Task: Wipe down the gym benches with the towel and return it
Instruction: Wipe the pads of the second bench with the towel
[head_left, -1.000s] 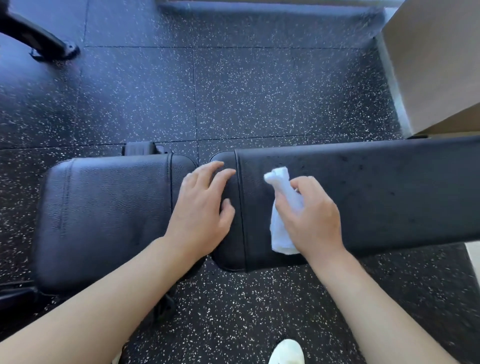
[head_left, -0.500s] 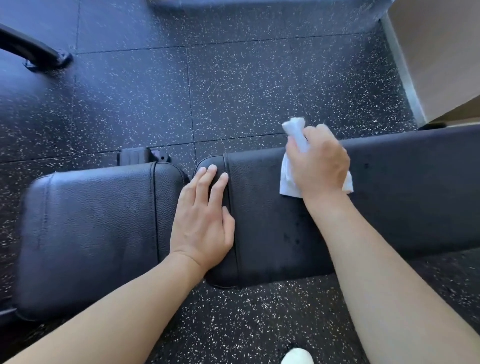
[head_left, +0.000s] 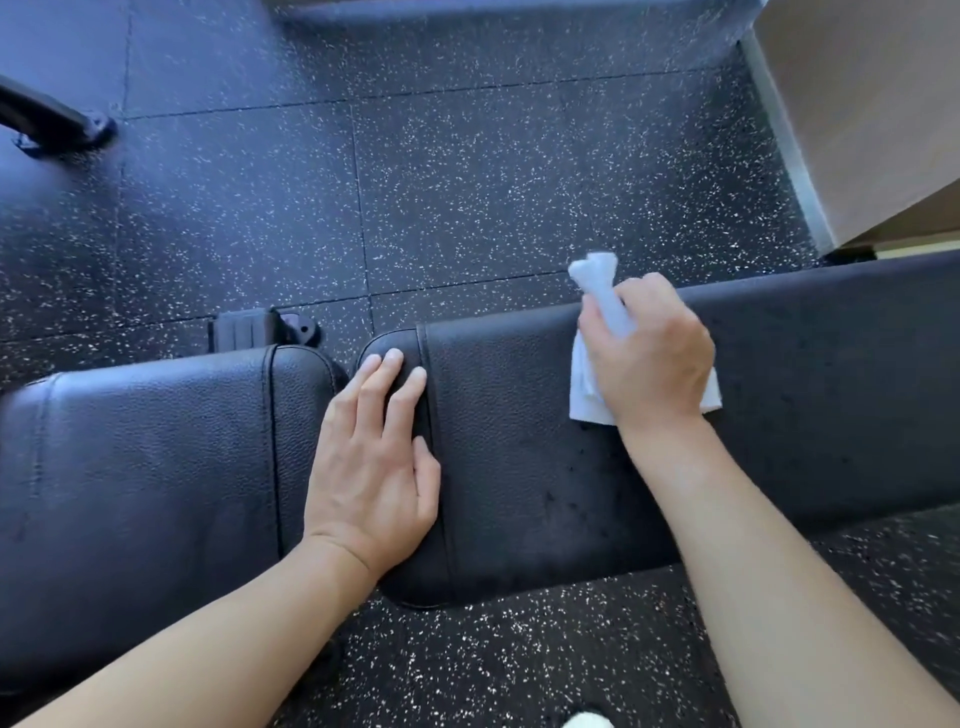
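Note:
A black padded gym bench runs across the view in two parts: a seat pad (head_left: 145, 467) on the left and a long back pad (head_left: 810, 395) on the right. My left hand (head_left: 371, 462) lies flat with straight fingers over the gap, pressing the back pad's left end. My right hand (head_left: 649, 358) grips a white towel (head_left: 600, 291) and holds it against the back pad near its far edge. One bunched end of the towel sticks out past my fingers, over the far edge. Small dark wet spots dot the pad below my right wrist.
Black speckled rubber floor (head_left: 493, 182) surrounds the bench. A black equipment foot (head_left: 57, 124) stands at the far left. A beige wall or cabinet (head_left: 872, 119) rises at the top right. A bench hinge bracket (head_left: 265, 327) shows behind the seat. A white shoe tip (head_left: 587, 721) is at the bottom edge.
My right hand slid the towel from the near middle of the back pad up to its far edge and a little right. My left hand stayed pressed at the gap.

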